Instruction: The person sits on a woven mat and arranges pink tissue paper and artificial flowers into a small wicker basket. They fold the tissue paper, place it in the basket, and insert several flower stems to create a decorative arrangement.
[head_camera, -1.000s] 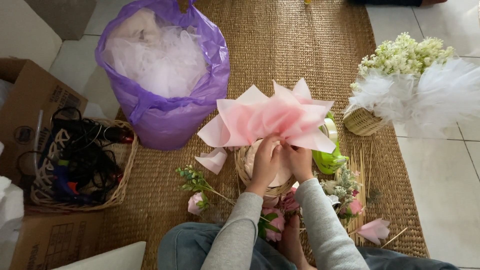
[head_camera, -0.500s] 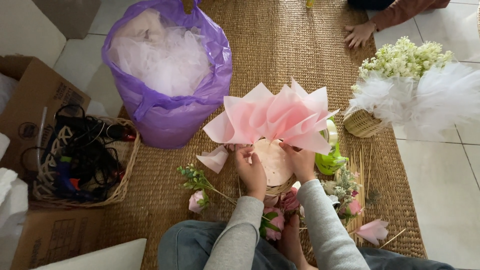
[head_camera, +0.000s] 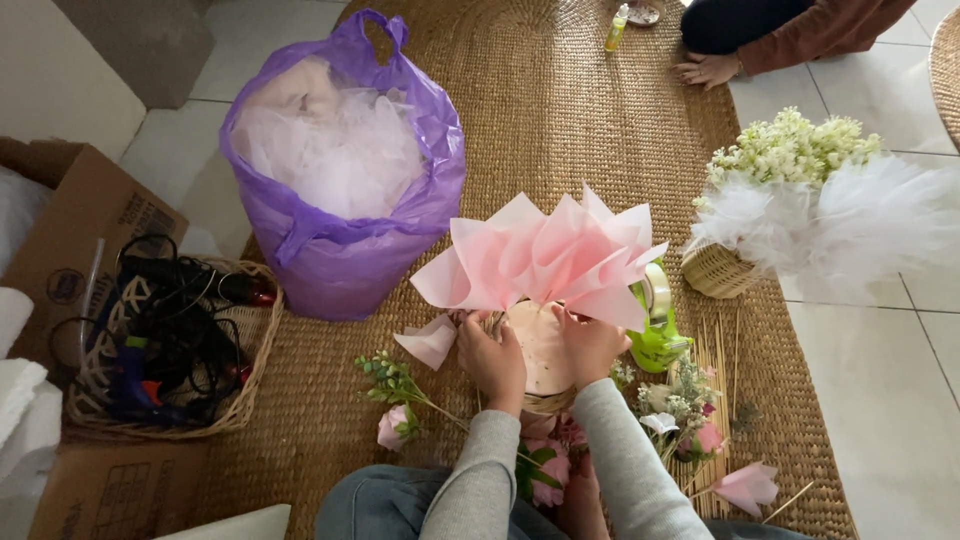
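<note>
The left hand now sits low on the left side of the small woven basket — a second ago it was up at the middle, tight against the right hand. The two have parted, baring the pale filling between them. The pink paper fan stands wider. At the top edge, another person's hand now rests on the mat.

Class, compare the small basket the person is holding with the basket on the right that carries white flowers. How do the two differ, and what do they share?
The held basket is ringed by fanned pink paper; the right basket is ringed by white tulle.
The held basket shows no flowers on top; the right basket carries white flowers.
The left hand and right hand grip the held basket; the right basket rests untouched on the mat.
Both look woven and tan.
</note>
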